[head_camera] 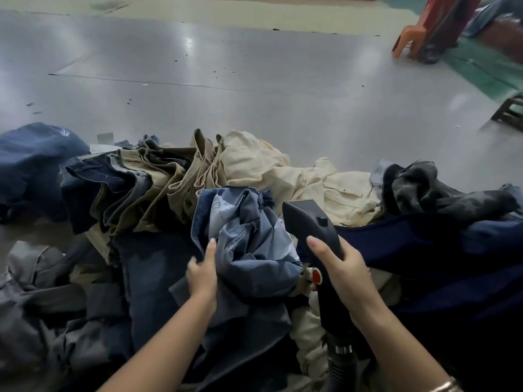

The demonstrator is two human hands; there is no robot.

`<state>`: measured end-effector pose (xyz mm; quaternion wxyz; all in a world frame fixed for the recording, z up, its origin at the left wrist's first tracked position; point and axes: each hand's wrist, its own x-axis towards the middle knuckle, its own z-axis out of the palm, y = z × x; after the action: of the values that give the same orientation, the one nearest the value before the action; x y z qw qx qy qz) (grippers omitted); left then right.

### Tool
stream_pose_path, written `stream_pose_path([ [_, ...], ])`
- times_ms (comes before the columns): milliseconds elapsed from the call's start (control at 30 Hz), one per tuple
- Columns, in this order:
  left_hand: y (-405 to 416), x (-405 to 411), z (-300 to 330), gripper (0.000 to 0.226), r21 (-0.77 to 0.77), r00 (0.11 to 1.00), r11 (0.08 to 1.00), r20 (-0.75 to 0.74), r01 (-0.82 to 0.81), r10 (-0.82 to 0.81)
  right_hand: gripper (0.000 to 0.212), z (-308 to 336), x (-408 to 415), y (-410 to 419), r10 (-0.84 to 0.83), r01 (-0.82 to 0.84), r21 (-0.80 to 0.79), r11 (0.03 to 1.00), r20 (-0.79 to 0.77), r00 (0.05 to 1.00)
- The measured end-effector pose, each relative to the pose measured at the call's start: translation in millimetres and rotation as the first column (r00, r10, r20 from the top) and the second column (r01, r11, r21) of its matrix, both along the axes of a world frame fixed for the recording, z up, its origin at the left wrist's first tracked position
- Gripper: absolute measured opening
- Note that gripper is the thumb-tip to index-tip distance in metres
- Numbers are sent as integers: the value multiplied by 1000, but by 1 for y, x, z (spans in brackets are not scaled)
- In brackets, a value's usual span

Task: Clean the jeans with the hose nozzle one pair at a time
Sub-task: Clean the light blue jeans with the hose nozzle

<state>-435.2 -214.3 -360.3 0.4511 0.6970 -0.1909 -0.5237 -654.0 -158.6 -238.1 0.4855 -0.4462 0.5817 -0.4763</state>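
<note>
Hidden: black ribbed hose point(343, 363) runs off the bottom edge | orange plastic stool point(410, 41) blurred (top cut off) | dark wooden frame point(509, 113) cropped at right edge

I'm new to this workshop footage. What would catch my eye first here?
The black hose nozzle with its red button, gripped in the right hand near the centre. Beside it, the left hand holds a crumpled light blue pair of jeans atop a heap of dark, khaki and cream trousers.

garment workshop | heaped jeans point(158, 193) | wide metal worktable point(254, 80)
</note>
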Motion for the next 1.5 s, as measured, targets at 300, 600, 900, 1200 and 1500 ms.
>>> stream_pose_path([
  [300,-11,-11,13,32,168,966,976,195,140,-172,24,-2,2,-7,33,-30,-58,998,62,998],
  [600,22,-19,132,43,-385,604,911,-694,148,-391,48,17,4,7,122,-100,-219,970,87,989],
  [900,35,-17,144,29,-479,521,852,-792,-211,-317,42,9,12,14,-33,24,-434,901,-12,999],
  [1200,25,-32,109,5,22,805,918,-489,396,-335,49,24,-4,15,-14,124,-573,810,192,981],
  [1500,31,-52,94,37,58,703,890,-638,452,-315,29,18,-12,24,249,-167,-511,843,95,964],
])
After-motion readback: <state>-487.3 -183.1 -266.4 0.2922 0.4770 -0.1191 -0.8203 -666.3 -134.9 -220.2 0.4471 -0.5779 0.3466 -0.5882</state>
